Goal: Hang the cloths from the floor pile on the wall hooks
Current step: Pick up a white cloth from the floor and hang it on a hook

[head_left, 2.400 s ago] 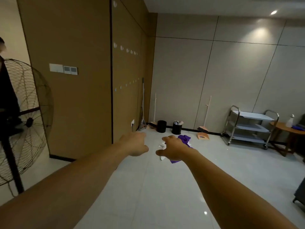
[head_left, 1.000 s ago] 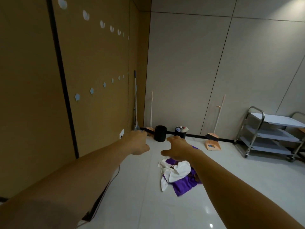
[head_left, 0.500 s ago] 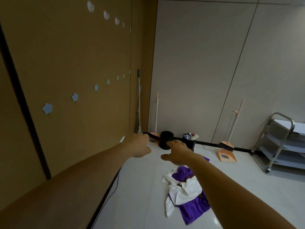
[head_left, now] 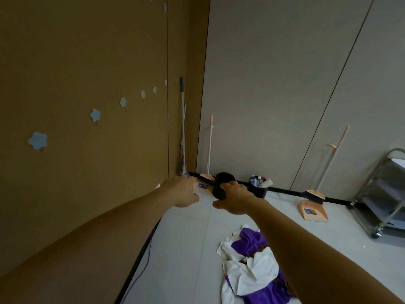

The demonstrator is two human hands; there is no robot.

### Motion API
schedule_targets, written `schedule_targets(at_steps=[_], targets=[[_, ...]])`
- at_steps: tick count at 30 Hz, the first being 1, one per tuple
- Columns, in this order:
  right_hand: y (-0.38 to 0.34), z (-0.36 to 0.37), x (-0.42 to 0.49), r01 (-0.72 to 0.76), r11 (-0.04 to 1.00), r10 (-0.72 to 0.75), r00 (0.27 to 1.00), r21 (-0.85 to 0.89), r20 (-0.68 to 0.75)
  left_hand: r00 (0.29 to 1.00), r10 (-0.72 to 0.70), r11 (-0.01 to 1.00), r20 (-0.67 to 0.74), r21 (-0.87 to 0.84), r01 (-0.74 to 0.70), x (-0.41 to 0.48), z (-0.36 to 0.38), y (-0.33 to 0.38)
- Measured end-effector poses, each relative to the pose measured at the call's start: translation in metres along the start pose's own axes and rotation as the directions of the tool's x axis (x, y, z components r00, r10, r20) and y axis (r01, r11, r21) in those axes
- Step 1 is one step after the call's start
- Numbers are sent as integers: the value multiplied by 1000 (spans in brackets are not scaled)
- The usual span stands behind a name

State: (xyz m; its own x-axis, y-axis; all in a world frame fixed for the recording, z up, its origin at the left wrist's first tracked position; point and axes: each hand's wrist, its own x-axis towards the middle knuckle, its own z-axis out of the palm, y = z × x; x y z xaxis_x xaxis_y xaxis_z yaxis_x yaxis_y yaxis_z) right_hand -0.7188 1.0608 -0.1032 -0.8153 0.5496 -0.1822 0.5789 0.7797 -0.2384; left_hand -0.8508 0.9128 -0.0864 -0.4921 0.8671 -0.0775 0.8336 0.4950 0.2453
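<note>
A pile of white and purple cloths [head_left: 252, 268] lies crumpled on the pale floor, low and right of centre, partly under my right forearm. A row of pale flower-shaped wall hooks [head_left: 95, 115] runs along the brown wall on the left, all bare. My left hand [head_left: 180, 191] and my right hand [head_left: 234, 200] are stretched forward at mid-height, well above and beyond the pile. Both hold nothing, with fingers loosely curled and apart.
A mop [head_left: 183, 128] leans in the corner. Two black bins [head_left: 221, 186] stand by the back wall, with brooms and orange dustpans [head_left: 313, 212] beside them. A metal trolley [head_left: 381, 198] stands at the right. A dark cable [head_left: 140, 266] runs along the left skirting.
I have walked toward the corner, so the cloth pile is now much closer and lower in view. The hooks have slid left and nearer. Both hands stay stretched forward, empty.
</note>
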Motion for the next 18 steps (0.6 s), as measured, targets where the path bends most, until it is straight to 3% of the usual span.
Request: schedule_targets(at_steps=[10, 18], targets=[[-4, -32, 156, -63, 998, 63, 997, -3, -37, 995, 94, 995, 29, -30, -93, 177, -21, -81], [30, -25, 265, -103, 995, 102, 994, 15, 27, 981, 164, 985, 104, -72, -157, 304, 7, -87]])
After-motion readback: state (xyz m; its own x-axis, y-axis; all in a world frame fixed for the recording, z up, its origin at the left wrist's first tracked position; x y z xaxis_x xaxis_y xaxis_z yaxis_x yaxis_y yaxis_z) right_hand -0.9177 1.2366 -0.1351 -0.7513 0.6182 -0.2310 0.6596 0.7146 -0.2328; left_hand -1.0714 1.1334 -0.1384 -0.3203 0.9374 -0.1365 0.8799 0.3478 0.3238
